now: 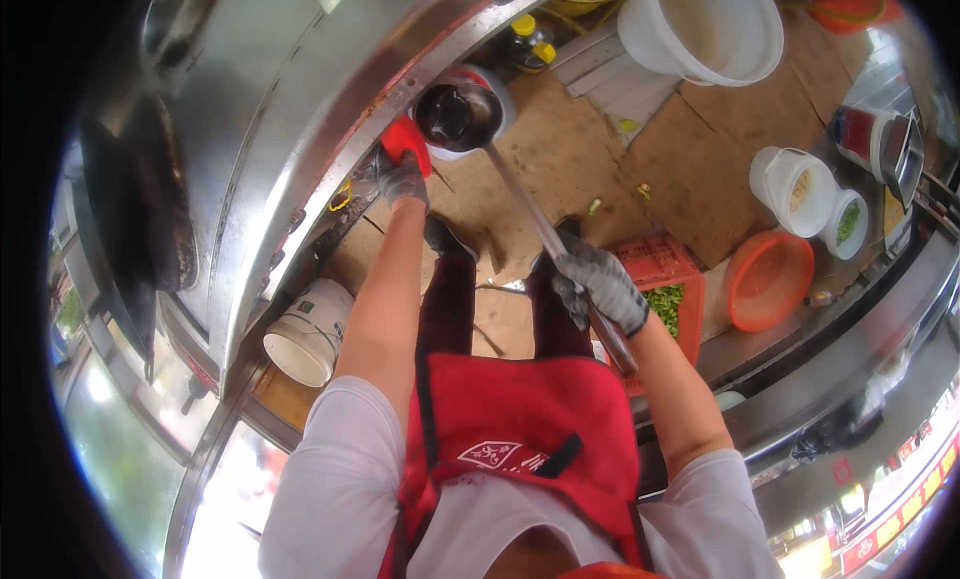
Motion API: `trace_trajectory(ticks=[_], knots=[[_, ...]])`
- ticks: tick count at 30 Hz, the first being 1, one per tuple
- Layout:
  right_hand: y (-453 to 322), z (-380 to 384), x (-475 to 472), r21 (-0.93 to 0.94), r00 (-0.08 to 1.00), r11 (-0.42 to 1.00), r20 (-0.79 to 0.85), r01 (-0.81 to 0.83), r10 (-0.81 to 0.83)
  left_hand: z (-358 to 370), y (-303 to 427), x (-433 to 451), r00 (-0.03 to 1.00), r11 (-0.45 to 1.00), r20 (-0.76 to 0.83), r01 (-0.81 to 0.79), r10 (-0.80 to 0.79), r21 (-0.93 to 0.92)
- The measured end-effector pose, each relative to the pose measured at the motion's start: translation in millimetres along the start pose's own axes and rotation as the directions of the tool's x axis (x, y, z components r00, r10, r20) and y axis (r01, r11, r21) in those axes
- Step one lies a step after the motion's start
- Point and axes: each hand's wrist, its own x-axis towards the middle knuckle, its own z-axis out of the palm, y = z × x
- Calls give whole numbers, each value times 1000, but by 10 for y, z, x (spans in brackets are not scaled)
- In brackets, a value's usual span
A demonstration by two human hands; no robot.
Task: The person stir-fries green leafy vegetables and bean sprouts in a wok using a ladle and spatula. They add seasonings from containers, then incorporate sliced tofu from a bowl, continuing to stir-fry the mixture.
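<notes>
My right hand [600, 283], in a grey glove, is closed around the long handle of a metal ladle [525, 204]. The ladle's round bowl, with dark liquid in it, is over a white bucket [504, 99] beside the metal counter. My left hand [403, 180], gloved as well, grips a red object [409, 145] close to the ladle's bowl, at the counter's edge; what kind of object it is cannot be told.
A steel counter [300, 114] curves along the left. White buckets [810, 193] and an orange basin [770, 280] stand at right, near a red crate [690, 316] with greens. A big white bucket [739, 31] and a yellow-capped bottle [525, 43] are beyond. Cardboard covers the floor.
</notes>
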Motion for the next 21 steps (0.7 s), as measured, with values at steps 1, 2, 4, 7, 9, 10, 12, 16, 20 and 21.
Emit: trace_trajectory(ticks=[1,2,4,7,9,10,12,16,20,21], knots=[[72,-61,-168,22,998,1000,-55,1,1,125,18,-23,994,996,69,-84,82,25],[137,-125,-329,23,997,999,-64,41,-39,305,56,-62,981,992,157,-119,111,46],[236,-258,-648,-12,982,998,-175,66,-67,599,104,-138,920,934,254,-335,297,120],[309,-447,-948,-3,949,997,-308,74,-71,964,128,-271,812,817,443,-519,381,249],[348,-550,-1069,28,932,996,-356,87,-71,1054,92,-390,817,771,413,-546,403,327],[363,-594,-1114,46,928,993,-362,108,-84,1040,75,-393,792,778,405,-577,457,250],[394,-642,-1203,95,927,989,-368,115,-72,990,108,-348,769,723,521,-591,370,358],[439,-532,-1499,110,931,987,-359,120,-73,850,464,-30,662,634,748,-599,46,490],[414,-176,-2111,85,934,987,-343,135,-98,374,818,-31,604,763,796,-532,40,366],[407,-51,-2307,91,940,986,-327,137,-100,136,827,-186,617,774,782,-539,94,332]])
